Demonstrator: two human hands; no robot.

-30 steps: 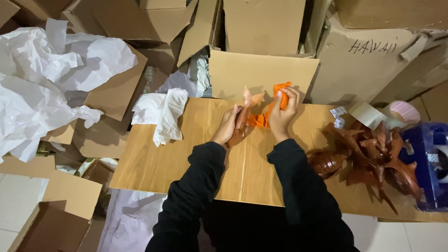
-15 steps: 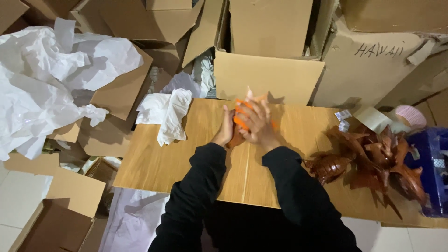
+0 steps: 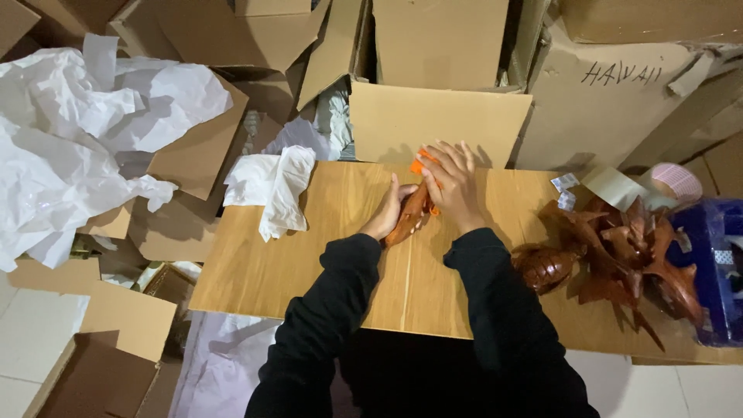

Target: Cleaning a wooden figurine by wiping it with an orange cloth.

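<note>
Fingers of both hands, left (image 3: 385,217) and right (image 3: 457,186), clasp a wooden carving (image 3: 410,217).

Both black-sleeved arms reach forward, left hand (image 3: 385,217) cupped low, right hand (image 3: 453,184) pressed flat above it.

Wooden board (image 3: 309,255) carries white paper (image 3: 272,186), brown carvings (image 3: 619,251), tape roll (image 3: 675,179).

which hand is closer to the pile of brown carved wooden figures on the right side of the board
Right. The right hand lies on the orange cloth at mid-board, on the side toward the brown carved figures. The left hand is farther off, beyond it.
</note>
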